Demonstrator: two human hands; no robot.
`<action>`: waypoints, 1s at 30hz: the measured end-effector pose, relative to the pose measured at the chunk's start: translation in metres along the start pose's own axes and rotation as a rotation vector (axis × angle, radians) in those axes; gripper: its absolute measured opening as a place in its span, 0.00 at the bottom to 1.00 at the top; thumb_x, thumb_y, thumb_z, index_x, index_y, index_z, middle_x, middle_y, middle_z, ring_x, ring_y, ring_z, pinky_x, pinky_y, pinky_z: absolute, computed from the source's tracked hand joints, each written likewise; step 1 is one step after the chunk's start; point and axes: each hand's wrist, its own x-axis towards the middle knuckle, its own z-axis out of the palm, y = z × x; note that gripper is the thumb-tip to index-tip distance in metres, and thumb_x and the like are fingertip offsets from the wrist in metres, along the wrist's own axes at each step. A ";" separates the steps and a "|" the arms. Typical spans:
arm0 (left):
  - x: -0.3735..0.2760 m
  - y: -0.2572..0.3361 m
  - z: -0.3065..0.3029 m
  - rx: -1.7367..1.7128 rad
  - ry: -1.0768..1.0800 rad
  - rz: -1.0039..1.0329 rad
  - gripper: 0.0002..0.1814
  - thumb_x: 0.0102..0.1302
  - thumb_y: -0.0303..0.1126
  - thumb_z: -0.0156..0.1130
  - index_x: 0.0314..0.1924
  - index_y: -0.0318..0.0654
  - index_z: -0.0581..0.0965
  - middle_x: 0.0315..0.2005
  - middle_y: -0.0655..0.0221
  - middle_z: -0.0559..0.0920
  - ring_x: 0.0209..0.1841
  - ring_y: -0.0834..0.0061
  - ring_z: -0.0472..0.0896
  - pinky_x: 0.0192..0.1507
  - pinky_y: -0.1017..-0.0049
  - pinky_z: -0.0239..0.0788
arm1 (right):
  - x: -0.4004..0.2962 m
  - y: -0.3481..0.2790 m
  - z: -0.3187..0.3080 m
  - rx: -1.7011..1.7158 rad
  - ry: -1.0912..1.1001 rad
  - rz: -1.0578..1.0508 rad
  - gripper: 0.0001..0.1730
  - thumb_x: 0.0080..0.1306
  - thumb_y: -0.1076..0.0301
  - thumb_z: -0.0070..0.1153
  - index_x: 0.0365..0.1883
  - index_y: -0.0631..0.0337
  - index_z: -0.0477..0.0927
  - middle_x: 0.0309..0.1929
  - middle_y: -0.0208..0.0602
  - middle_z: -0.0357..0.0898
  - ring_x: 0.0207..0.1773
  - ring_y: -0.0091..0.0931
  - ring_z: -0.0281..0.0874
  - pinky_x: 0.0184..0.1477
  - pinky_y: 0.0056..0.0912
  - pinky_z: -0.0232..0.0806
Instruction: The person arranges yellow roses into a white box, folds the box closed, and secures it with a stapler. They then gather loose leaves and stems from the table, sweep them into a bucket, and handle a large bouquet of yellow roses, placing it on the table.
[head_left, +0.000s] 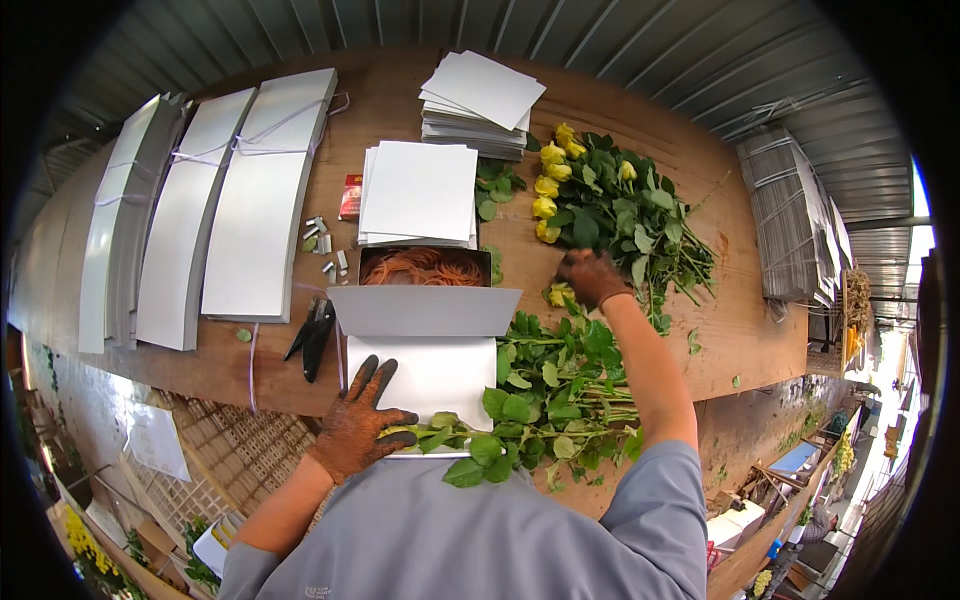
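Note:
My left hand (356, 431), in a brown and black work glove, lies at the left edge of a white sheet (424, 375). Its thumb and a finger are around a yellow rose head (391, 432), mostly covered by the glove, whose leafy stem (480, 439) runs right along the sheet's near edge. My right hand (592, 277), also gloved and slightly blurred, is at a yellow rose (561, 294); its fingertips are hidden, so I cannot tell whether it grips anything. Below that hand lie leafy rose stems (562, 367). Beyond it rests a bunch of yellow roses (551, 184).
Behind the sheet stands an open box of orange rubber bands (424, 268) with a white flap (424, 311). White card stacks (420, 191) stand beyond. Left are a black stapler-like tool (311, 337), metal clips (324, 244), a red packet (350, 196) and tied white boards (259, 210).

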 end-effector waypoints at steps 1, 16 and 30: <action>-0.001 0.001 0.000 -0.003 -0.001 -0.014 0.19 0.58 0.51 0.72 0.49 0.59 0.87 0.76 0.55 0.57 0.78 0.44 0.49 0.72 0.48 0.56 | -0.003 -0.009 0.005 -0.001 -0.023 0.028 0.24 0.66 0.68 0.61 0.61 0.46 0.77 0.62 0.44 0.74 0.68 0.42 0.71 0.72 0.62 0.56; -0.033 -0.006 0.004 0.040 0.014 -0.047 0.20 0.60 0.50 0.72 0.52 0.59 0.84 0.75 0.59 0.60 0.79 0.50 0.51 0.69 0.54 0.64 | -0.051 -0.013 0.038 -0.066 -0.011 0.086 0.23 0.71 0.70 0.55 0.64 0.41 0.74 0.66 0.40 0.70 0.69 0.40 0.69 0.70 0.68 0.57; -0.050 -0.010 0.015 -0.148 0.179 -0.165 0.61 0.54 0.49 0.78 0.78 0.40 0.48 0.74 0.58 0.62 0.77 0.57 0.58 0.69 0.55 0.63 | -0.172 -0.169 -0.191 0.451 0.888 -0.180 0.15 0.56 0.81 0.58 0.42 0.61 0.80 0.48 0.43 0.79 0.50 0.44 0.81 0.49 0.44 0.75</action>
